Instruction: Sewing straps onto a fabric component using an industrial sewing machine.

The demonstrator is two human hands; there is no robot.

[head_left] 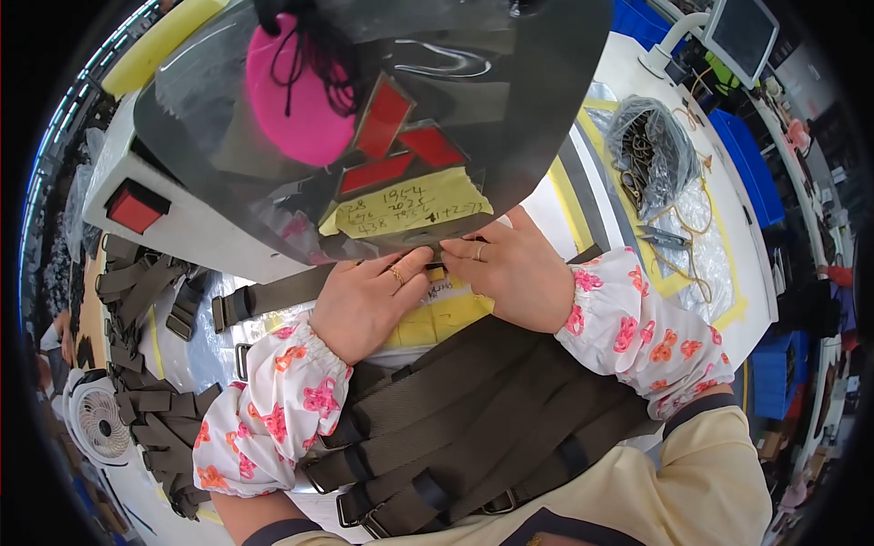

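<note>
My left hand (pixel 371 305) and my right hand (pixel 521 276) are close together under the lower edge of a large grey machine head (pixel 546 109). Both have bent fingers pressed on a dark olive webbing strap (pixel 289 289), which runs out leftward to a dark buckle (pixel 231 309). The fingertips are partly hidden at the machine's edge, and a small dark piece shows between them. Below my hands is a yellow taped surface (pixel 437 318) with handwriting. A layered pile of olive straps (pixel 492 391) with metal buckles lies across the front, between my forearms.
More cut straps (pixel 155 414) heap at the left, above a small white fan (pixel 98 423). A red switch (pixel 138 207) is on the white machine body. At right lie a plastic bag of metal hooks (pixel 645 150) and thread snips (pixel 665 238). Blue bins (pixel 746 164) stand beyond.
</note>
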